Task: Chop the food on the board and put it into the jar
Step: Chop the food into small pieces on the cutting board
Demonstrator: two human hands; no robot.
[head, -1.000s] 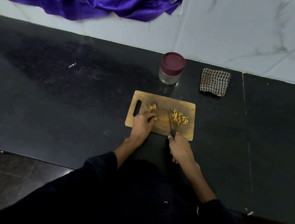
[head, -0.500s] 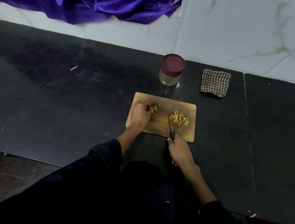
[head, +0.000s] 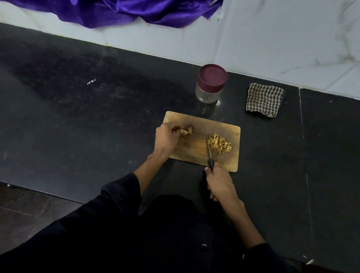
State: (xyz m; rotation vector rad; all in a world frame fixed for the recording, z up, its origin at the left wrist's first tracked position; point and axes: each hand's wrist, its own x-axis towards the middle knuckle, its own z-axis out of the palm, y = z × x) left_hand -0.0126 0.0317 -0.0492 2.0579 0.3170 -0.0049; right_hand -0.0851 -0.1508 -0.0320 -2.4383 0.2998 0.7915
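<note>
On the black stone bench [head: 89, 129], a rectangular wooden board [head: 197, 150] carries pale chopped slivers [head: 220, 143]. Left hand [head: 166, 138] fingers curl over uncut chunks [head: 188, 131]; right hand [head: 219, 182] grips the knife [head: 209, 152]. The maroon-lidded glass jar [head: 210, 83] stands nearer the bench's far edge.

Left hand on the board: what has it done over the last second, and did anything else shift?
The left hand slid from the board's middle toward the far left corner and closed its fingers on the unchopped pieces there. The right hand keeps the knife beside the chopped pile. The jar, lid on, and the cutting board stayed put.
</note>
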